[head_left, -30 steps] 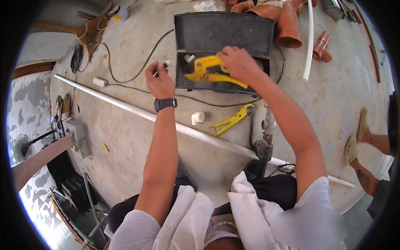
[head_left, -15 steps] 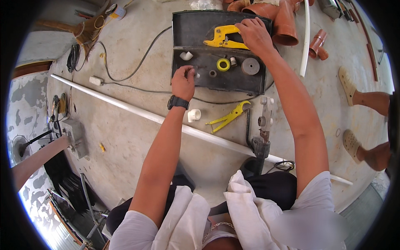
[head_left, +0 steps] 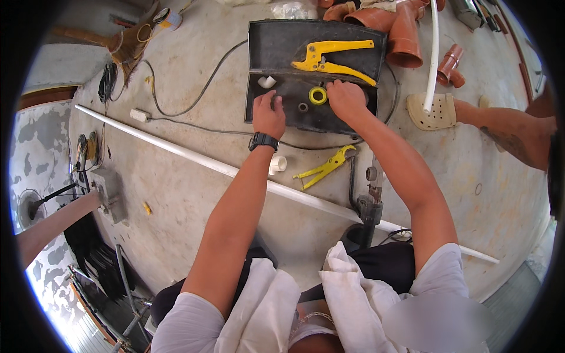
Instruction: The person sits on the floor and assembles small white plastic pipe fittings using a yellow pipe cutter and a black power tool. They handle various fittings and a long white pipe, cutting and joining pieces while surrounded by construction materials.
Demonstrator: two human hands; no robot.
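Note:
A black case [head_left: 294, 122] lies spread on the floor in front of me. My left hand [head_left: 269, 115] is over its near half, thumb and fingers apart, beside a white elbow fitting [head_left: 266, 82]; nothing shows in it. My right hand [head_left: 348, 101] reaches into the same half with fingers drawn together, where a small fitting lay; whatever they grip is hidden, and a grey disc is mostly covered. Left of those fingers sit a yellow tape roll [head_left: 318, 95] and a small dark ring [head_left: 303, 107]. A yellow pipe cutter [head_left: 338, 55] rests in the far half, handles spread.
Nearer me are a yellow-green pipe cutter [head_left: 325, 167], a white fitting [head_left: 277, 165], a pipe-welding iron [head_left: 370, 207] and a long white pipe [head_left: 194, 150]. Orange pipe fittings [head_left: 405, 41] lie beyond the case. A co-worker's clog [head_left: 432, 112] stands at right. A cable [head_left: 200, 126] crosses the floor.
My right hand has let go of the yellow pipe cutter and moved down into the case's near half. My left hand has shifted slightly. The co-worker's foot has stepped closer from the right.

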